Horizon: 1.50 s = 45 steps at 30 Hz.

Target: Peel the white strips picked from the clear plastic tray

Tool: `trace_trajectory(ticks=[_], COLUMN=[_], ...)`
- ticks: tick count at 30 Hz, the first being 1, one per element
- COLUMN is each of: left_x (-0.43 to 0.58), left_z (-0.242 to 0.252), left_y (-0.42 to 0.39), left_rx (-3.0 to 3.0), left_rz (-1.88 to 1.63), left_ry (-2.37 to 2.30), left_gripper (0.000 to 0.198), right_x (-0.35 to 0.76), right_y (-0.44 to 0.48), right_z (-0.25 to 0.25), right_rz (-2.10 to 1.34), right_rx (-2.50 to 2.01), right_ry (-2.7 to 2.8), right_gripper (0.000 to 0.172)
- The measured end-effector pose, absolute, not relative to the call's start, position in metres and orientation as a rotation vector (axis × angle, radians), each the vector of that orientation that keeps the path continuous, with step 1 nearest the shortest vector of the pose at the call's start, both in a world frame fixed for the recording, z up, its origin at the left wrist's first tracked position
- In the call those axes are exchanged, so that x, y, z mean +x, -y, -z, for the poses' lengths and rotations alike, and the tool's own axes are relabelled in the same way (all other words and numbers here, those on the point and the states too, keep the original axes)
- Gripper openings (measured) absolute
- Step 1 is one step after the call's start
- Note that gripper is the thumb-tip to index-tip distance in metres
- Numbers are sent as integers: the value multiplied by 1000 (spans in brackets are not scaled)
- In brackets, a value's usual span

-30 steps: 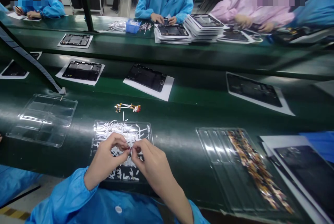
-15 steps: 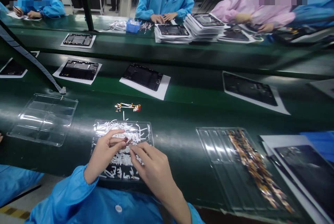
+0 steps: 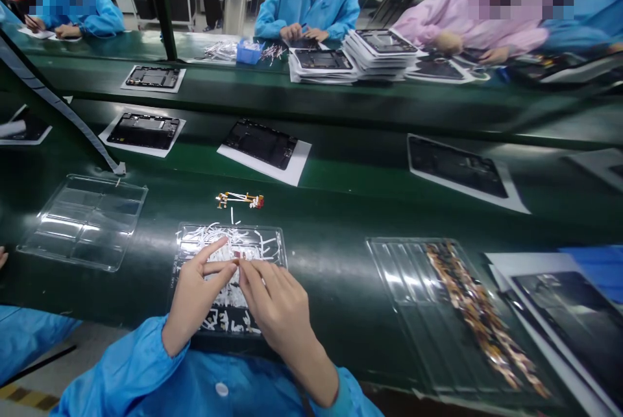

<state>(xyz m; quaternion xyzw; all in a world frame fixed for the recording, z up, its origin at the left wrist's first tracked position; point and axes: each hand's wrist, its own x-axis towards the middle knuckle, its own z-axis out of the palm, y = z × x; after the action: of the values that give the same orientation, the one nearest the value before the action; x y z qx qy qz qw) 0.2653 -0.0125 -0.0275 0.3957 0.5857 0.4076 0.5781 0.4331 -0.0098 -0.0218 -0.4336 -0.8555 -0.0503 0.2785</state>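
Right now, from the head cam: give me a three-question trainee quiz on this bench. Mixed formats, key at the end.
1. True or false: the left hand and right hand meet fingertip to fingertip over the clear tray of white strips.
2. What lies just beyond that tray on the green bench? A) scissors B) a small orange-and-white flex part C) a cup
3. Fill in: the empty clear tray sits to the person's ____.

Key: 1 true; 2 B; 3 left.

Bright overhead light glares off the green counter (image 3: pixel 341 261) and clear trays (image 3: pixel 82 222) beside the hands; edges bow, far workers blur.
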Motion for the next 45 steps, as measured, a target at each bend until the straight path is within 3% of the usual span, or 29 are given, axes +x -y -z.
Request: trace_trajectory(ticks=[9,20,34,39,45], left_x=[265,268,247,176,83], left_z=[35,28,21,10,-22], left_y=[13,18,26,15,-11], left_rx=[919,1000,1426,1293,1093], left_rz=[-1006,-1030,-998,-1059,-1258], left_ry=[-1331,-1419,-1474,-1670,-1824], left_gripper=[54,45,35,16,30], right_x=[432,425,429,466,477], right_y=[8,8,-2,2,-12], right_z=[24,26,25,37,60], right_rz=[180,160,-314,-309,-278], right_rx=[-1152,-1179,-1315,-1261,-1246], right_ry=[2324,2174,2036,2275,2417], right_gripper=[19,8,15,31,44])
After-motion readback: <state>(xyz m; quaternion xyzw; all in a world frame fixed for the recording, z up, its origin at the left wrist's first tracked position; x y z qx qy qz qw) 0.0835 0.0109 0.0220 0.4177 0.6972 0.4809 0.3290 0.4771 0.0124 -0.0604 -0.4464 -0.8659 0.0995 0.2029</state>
